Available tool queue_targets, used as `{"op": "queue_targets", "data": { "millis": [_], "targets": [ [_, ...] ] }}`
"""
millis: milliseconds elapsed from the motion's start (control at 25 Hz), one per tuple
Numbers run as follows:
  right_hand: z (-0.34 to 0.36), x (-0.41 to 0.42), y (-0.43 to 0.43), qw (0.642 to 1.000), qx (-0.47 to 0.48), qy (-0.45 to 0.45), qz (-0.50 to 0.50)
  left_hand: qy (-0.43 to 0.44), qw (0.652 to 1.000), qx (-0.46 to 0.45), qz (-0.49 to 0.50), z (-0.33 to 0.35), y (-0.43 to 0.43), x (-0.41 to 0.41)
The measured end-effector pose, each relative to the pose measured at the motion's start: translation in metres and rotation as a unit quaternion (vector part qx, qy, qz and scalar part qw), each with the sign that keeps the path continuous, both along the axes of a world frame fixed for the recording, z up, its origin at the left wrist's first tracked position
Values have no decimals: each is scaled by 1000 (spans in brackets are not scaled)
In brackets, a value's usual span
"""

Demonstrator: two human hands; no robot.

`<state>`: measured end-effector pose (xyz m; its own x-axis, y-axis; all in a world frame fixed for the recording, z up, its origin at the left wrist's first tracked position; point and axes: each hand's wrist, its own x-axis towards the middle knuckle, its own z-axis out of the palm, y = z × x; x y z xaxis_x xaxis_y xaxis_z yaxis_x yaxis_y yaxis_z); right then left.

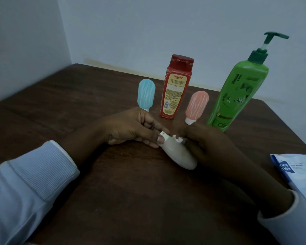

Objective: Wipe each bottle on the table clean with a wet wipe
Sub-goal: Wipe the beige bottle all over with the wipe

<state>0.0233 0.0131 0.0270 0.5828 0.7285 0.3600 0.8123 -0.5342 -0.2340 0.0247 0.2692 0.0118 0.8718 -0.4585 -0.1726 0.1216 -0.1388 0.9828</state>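
Head view gives us a dark wooden table [113, 200] with both hands meeting near its middle. We see the left hand [136, 129] pinching the white cap end of a beige bottle [179, 155] between thumb and fingers, so its grip is narrow and closed on that bottle. The bottle lies slanted, its cap towards the far edge and its rounded bottom towards the near edge. The right hand [208, 145] is curled against the bottle's right side, and a small white scrap of wet wipe [177, 138] shows between its fingers and the bottle's neck (most of the wipe is hidden by the hand). Towards the far edge we count four more bottles standing upright: a blue bottle [146, 93] resting on its white cap, a red bottle [177, 89], a pink bottle [197, 105] also cap-down, and a tall green pump bottle [237, 96] nearest the far right corner. A blue and white pack of wipes [297, 171] lies at the right edge. Pale sleeves [34, 183] cover both forearms.
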Motion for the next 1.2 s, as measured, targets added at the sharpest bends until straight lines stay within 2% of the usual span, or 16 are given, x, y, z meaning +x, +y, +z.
{"op": "queue_targets", "data": {
  "millis": [120, 240, 320, 440, 560, 760, 960, 1200],
  "targets": [
    [3, -12, -17, 999, -4, 31, 12, 4, 1000, 1, -2, -1, 1, 1],
    [0, -14, 1, 998, -29, -29, 45, -8, 1000, 7, -10, -1, 1, 1],
    [-4, -5, 12, 998, -37, -43, 33, -14, 1000, 2, -8, -2, 0, 1],
    [-3, 5, 2, 998, -53, -22, -9, -7, 1000, 2, -1, 0, -1, 0],
    [1, -8, -18, 998, -61, 1, 23, -1, 1000, 2, 2, 1, -1, 0],
    [-1, -11, 5, 997, -38, -65, 34, 3, 1000, -10, -7, 2, -2, -1],
    [8, -15, -9, 997, 18, 44, 54, 7, 1000, -19, -14, 2, 0, -1],
    [12, -13, -10, 999, -25, 45, 17, 15, 1000, -21, -16, 3, 1, -2]
  ]
}}
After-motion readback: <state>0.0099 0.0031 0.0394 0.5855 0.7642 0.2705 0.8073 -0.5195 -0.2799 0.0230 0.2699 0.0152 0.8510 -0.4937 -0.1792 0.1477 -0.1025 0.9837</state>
